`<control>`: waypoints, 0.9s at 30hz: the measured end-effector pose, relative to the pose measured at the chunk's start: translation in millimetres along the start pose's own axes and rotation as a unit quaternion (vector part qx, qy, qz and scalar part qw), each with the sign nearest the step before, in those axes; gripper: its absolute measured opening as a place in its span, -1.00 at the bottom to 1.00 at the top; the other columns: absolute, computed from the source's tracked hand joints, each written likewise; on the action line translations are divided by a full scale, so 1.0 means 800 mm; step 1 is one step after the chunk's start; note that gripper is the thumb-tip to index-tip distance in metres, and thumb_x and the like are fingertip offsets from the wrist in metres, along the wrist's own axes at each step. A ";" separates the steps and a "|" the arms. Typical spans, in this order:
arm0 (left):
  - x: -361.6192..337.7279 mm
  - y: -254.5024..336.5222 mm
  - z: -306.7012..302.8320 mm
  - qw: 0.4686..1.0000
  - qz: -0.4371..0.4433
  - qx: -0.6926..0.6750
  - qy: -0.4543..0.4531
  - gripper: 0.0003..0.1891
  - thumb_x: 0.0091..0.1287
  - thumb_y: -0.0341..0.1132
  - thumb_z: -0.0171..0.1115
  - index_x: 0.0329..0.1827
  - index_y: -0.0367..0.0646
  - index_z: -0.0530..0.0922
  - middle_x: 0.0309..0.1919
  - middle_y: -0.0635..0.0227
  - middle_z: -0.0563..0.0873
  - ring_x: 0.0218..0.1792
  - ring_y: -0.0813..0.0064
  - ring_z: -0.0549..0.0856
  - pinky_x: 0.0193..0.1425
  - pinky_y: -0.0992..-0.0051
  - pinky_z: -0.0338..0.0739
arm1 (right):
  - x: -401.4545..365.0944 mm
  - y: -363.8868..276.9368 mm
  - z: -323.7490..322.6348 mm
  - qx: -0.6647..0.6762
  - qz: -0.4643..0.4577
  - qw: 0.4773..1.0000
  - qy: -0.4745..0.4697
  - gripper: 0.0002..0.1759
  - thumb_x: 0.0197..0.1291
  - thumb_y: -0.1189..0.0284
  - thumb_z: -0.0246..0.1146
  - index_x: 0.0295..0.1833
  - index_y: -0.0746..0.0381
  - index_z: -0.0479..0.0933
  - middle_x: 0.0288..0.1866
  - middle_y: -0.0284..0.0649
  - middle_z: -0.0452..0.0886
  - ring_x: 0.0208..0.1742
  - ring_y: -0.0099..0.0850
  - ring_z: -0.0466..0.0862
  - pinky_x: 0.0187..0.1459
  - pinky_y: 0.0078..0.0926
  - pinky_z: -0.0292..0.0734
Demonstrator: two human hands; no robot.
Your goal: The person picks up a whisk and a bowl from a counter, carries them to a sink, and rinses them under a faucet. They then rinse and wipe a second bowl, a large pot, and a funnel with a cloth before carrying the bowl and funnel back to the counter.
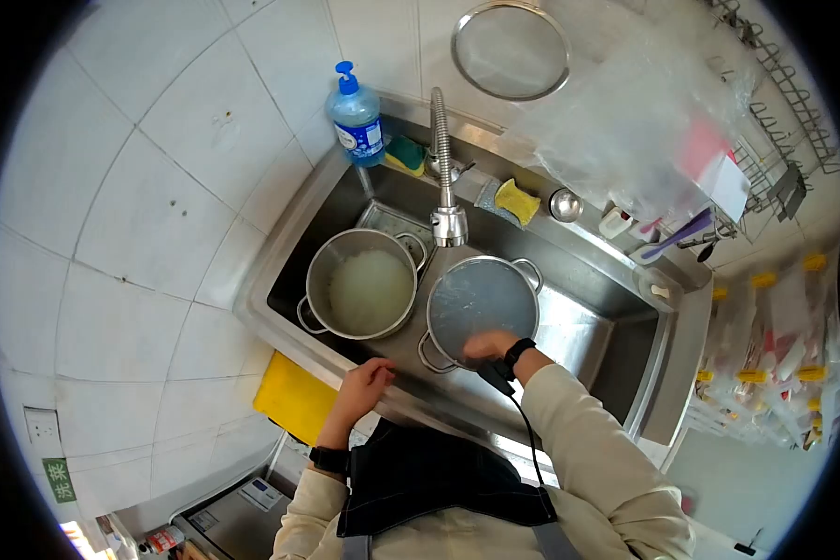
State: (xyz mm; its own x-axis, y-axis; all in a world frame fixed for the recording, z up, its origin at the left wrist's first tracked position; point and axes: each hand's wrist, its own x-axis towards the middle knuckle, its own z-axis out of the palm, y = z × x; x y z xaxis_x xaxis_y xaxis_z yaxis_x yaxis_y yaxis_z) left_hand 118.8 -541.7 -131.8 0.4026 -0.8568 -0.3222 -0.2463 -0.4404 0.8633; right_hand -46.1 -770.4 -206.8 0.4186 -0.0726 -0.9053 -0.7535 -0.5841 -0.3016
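Observation:
Two steel pots stand side by side in a steel double sink. The left pot [362, 283] holds cloudy, pale greenish contents. Greyish liquid fills the right pot [481, 303], and my right hand [491, 346] is over its near edge, the fingers dipping into the liquid and hidden. My left hand [369, 381] is at the sink's front rim, its fingers curled together; whether anything is in them is too small to tell. Between and behind the pots hangs the faucet head [449, 227].
Along the back ledge are a blue soap bottle [357, 126], a yellow sponge [517, 202] and a small steel cup [566, 205]. A round strainer [511, 50] hangs on the wall. A yellow board [296, 399] lies left of the sink; plastic bags [625, 121] hang at the right.

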 end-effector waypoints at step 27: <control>0.059 0.037 0.099 0.928 0.187 0.271 -0.173 -0.74 0.18 -0.28 0.05 -0.12 -0.23 0.44 -0.27 0.03 0.61 -0.21 0.04 0.59 -0.11 0.23 0.45 | -0.133 0.147 0.027 -0.051 -0.159 0.812 0.559 -0.65 -0.09 0.69 0.03 -0.12 0.24 0.50 -0.32 -0.06 0.60 -0.20 -0.31 0.60 -0.18 -0.43 0.51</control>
State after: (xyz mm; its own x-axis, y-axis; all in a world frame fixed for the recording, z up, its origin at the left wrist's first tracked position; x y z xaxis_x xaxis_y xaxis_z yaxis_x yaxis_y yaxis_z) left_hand 60.5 -616.4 -152.4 -0.0835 -0.9706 -0.2256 -0.7570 -0.0854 0.6478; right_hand -190.2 -814.3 -152.5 0.8255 -0.5605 0.0672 -0.4958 -0.7768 -0.3883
